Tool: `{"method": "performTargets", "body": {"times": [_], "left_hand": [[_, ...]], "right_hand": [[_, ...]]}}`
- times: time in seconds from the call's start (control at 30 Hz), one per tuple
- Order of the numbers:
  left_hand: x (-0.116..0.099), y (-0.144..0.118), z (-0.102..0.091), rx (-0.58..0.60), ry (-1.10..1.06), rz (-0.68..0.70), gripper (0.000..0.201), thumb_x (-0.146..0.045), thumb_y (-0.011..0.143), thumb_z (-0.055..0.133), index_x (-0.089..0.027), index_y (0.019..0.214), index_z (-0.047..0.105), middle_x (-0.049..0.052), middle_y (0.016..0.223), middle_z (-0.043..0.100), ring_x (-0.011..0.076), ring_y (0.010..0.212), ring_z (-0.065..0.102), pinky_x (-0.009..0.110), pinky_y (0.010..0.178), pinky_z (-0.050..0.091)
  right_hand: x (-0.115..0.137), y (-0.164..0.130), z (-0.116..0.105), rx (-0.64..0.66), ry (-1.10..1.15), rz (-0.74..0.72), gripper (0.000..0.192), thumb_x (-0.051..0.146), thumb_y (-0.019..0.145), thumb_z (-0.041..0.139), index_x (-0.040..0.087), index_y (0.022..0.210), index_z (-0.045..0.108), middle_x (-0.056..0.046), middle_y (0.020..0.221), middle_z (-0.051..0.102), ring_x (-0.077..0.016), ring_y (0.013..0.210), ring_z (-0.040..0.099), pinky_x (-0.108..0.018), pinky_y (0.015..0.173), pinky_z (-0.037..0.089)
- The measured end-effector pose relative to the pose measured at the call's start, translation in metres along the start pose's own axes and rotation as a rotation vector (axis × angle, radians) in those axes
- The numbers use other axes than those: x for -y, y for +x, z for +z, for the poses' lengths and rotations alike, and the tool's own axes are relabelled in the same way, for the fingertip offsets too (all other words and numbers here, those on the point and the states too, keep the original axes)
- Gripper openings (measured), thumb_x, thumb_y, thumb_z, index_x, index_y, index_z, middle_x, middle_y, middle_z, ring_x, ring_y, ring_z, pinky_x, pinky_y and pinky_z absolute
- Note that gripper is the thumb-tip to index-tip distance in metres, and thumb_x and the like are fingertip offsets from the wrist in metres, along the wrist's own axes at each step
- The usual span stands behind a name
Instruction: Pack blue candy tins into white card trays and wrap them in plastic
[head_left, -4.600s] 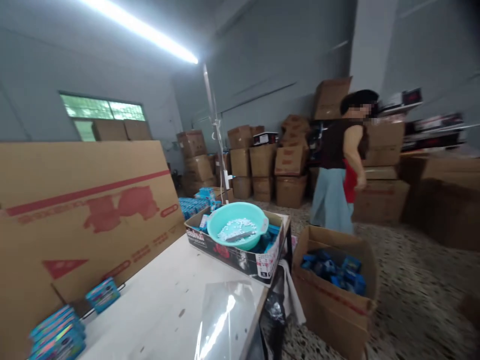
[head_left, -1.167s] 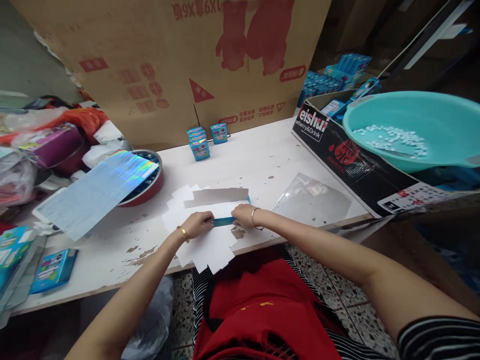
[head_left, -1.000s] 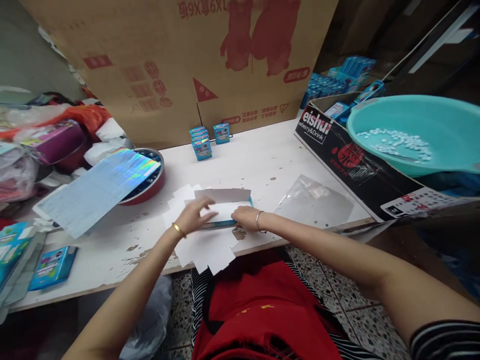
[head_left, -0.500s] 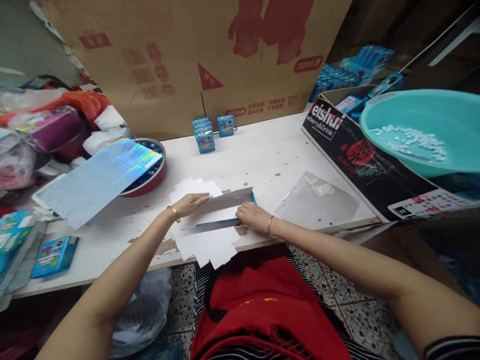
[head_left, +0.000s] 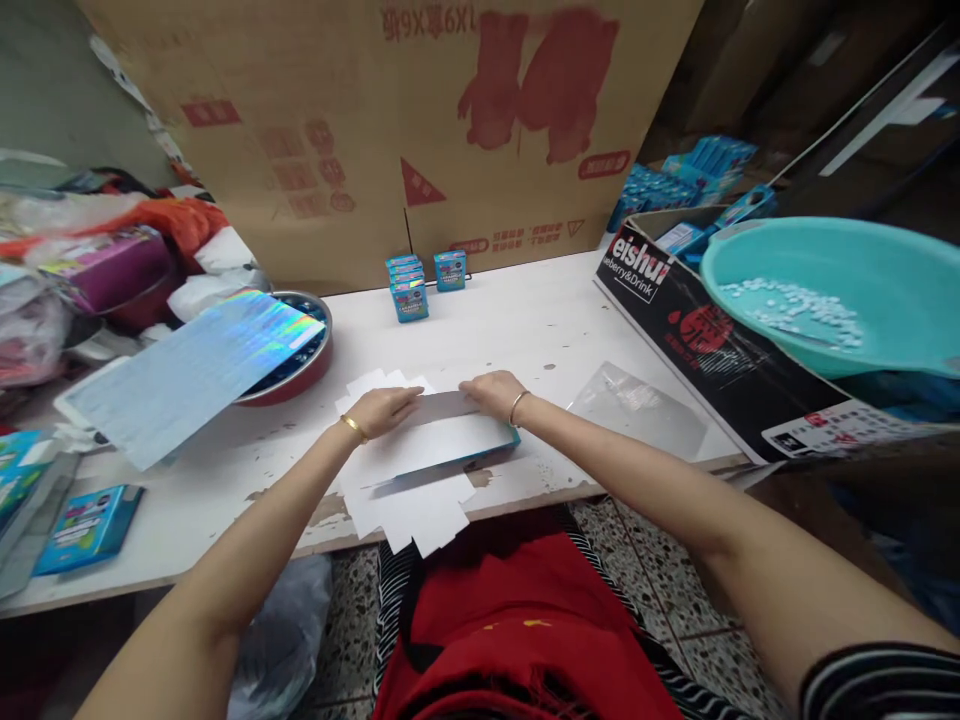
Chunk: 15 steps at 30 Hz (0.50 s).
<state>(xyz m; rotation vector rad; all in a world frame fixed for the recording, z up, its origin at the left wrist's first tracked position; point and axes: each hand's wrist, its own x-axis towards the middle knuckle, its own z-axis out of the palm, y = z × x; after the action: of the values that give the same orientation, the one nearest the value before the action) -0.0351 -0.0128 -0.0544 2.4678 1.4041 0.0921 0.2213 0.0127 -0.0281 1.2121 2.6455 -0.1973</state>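
A stack of flat white die-cut card blanks (head_left: 409,500) lies at the near edge of the white table (head_left: 525,320). On top, one blank with a blue printed underside (head_left: 435,445) is partly folded, its far grey flap (head_left: 442,405) bent up. My left hand (head_left: 386,408) presses the flap's left end. My right hand (head_left: 491,392) presses its right end. Both hands lie flat with fingers together on the card.
Small blue boxes (head_left: 409,290) stand at the back by a big upright cardboard sheet (head_left: 390,130). A holographic sheet (head_left: 187,370) rests on a red bowl (head_left: 307,365). A clear plastic bag (head_left: 637,410), black carton (head_left: 712,340) and teal basin (head_left: 840,300) sit right.
The camera swung from the room down to the table. Both hands moved from the blank's near edge to its far flap, and the blank now lies flatter.
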Motion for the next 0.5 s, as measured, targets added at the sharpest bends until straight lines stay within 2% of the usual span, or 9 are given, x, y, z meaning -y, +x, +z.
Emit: {"method": "performTargets", "body": {"times": [0.1, 0.27, 0.33, 0.4, 0.5], "left_hand": [[-0.004, -0.002, 0.005, -0.041, 0.134, 0.066, 0.044, -0.038, 0.096, 0.033, -0.023, 0.135, 0.048, 0.008, 0.109, 0.070, 0.0209, 0.092, 0.066, 0.031, 0.076, 0.051], [-0.014, -0.020, 0.021, -0.073, 0.139, 0.187, 0.044, -0.034, 0.099, 0.027, -0.031, 0.141, 0.038, 0.008, 0.133, 0.057, 0.0200, 0.105, 0.062, 0.031, 0.078, 0.052], [-0.017, -0.028, 0.028, -0.041, 0.110, 0.224, 0.044, -0.040, 0.098, 0.030, -0.030, 0.140, 0.039, 0.009, 0.140, 0.050, 0.0215, 0.107, 0.061, 0.034, 0.082, 0.052], [-0.020, -0.032, 0.034, -0.035, 0.029, 0.223, 0.047, -0.045, 0.098, 0.028, -0.027, 0.139, 0.041, 0.010, 0.144, 0.045, 0.0228, 0.114, 0.057, 0.038, 0.090, 0.050], [-0.026, -0.031, 0.035, -0.082, -0.124, 0.107, 0.048, -0.043, 0.098, 0.027, -0.021, 0.138, 0.042, 0.012, 0.139, 0.047, 0.0213, 0.119, 0.052, 0.038, 0.099, 0.044]], "right_hand": [[0.001, -0.001, 0.009, -0.031, -0.060, -0.068, 0.034, 0.017, 0.095, 0.036, 0.022, 0.125, 0.053, -0.011, 0.103, 0.068, -0.0221, 0.089, 0.062, -0.031, 0.068, 0.036], [0.006, -0.023, 0.030, -0.112, -0.171, -0.144, 0.048, 0.007, 0.094, 0.027, 0.017, 0.139, 0.041, -0.014, 0.101, 0.067, -0.0243, 0.091, 0.057, -0.035, 0.075, 0.031], [0.006, -0.028, 0.036, -0.125, -0.191, -0.178, 0.047, 0.011, 0.095, 0.025, 0.015, 0.139, 0.041, -0.015, 0.106, 0.065, -0.0257, 0.094, 0.054, -0.036, 0.078, 0.029], [0.004, -0.031, 0.038, -0.148, -0.176, -0.203, 0.044, 0.023, 0.098, 0.028, 0.012, 0.140, 0.039, -0.016, 0.113, 0.063, -0.0274, 0.097, 0.052, -0.037, 0.080, 0.028], [0.000, -0.030, 0.036, -0.127, -0.075, -0.193, 0.048, 0.040, 0.099, 0.030, 0.016, 0.139, 0.041, -0.014, 0.117, 0.062, -0.0287, 0.101, 0.052, -0.037, 0.082, 0.029]]}}
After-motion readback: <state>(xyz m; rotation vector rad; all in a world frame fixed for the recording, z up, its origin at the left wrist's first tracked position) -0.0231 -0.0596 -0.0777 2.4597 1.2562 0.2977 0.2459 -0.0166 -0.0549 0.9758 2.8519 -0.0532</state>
